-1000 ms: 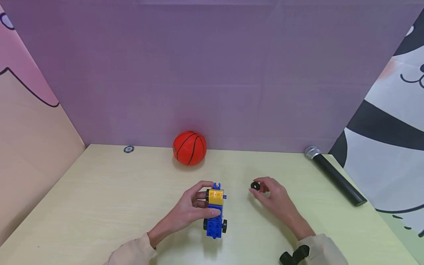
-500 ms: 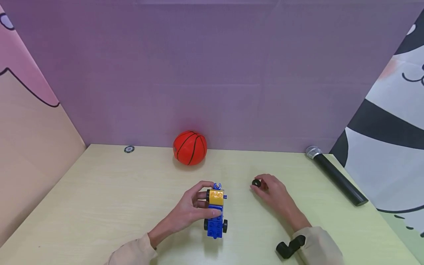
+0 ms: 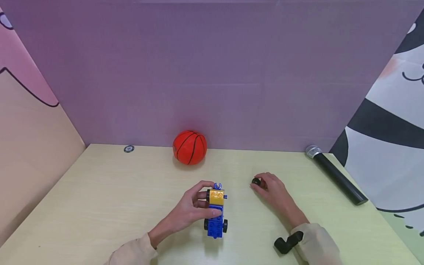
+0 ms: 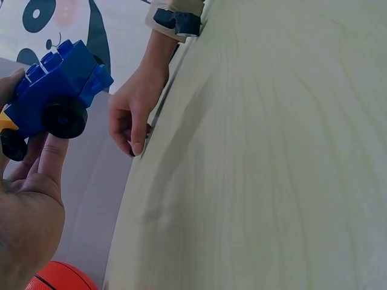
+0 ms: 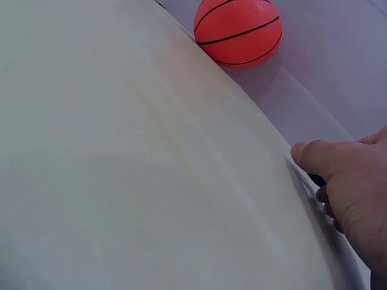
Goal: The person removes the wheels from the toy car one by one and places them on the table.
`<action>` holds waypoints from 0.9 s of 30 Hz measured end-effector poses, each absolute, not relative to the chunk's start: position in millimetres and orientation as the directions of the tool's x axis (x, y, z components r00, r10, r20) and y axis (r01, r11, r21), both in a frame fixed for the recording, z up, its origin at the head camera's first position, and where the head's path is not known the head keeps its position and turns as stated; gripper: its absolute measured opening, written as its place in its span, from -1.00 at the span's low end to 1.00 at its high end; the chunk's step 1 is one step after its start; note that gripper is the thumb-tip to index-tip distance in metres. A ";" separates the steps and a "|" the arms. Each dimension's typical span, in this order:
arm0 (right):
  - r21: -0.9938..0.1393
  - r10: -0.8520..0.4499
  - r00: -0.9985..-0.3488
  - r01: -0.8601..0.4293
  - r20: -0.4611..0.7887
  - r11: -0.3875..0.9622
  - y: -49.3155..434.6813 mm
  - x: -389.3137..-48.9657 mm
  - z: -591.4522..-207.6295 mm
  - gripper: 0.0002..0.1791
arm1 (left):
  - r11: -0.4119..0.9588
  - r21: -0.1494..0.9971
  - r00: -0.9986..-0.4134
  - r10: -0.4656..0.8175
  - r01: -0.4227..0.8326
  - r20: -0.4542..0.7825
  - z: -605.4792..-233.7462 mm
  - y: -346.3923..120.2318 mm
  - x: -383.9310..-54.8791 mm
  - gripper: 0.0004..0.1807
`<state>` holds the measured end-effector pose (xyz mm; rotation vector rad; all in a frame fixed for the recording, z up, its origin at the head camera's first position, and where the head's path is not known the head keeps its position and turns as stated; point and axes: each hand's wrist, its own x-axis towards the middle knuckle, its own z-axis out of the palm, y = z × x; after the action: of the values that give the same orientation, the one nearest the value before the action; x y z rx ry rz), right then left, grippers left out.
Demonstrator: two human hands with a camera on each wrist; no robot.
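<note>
Toy brick car: held above the surface.
Left hand: gripping the car.
Right hand: pinching a black wheel, apart from the car.

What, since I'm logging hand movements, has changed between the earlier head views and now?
The right hand, pinching a small black wheel, has moved slightly forward, away from the person; its sleeve followed, also shifting a little left. Nothing was picked up or let go. The left hand still holds the toy vehicle; red ball, round chip and microphone stayed put.
</note>
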<state>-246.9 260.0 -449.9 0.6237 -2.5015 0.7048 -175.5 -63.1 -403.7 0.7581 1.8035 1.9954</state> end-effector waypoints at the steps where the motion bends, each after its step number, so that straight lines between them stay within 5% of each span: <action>1: -0.363 -0.294 -0.789 -0.533 0.540 0.764 260.0 -247.0 -449.8 -0.72 | -0.129 0.987 -0.798 0.582 0.096 0.154 -403.6 -63.0 -175.4 -0.38; 27: -0.395 -0.277 -0.830 -0.490 0.485 0.777 260.0 -252.6 -453.9 -0.74 | -0.115 0.990 -0.800 0.585 0.078 0.131 -403.7 -59.4 -173.9 -0.37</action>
<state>-252.6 260.0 -453.9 0.5810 -2.5665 0.7272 -173.9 -59.4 -403.7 0.7320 1.8076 1.9774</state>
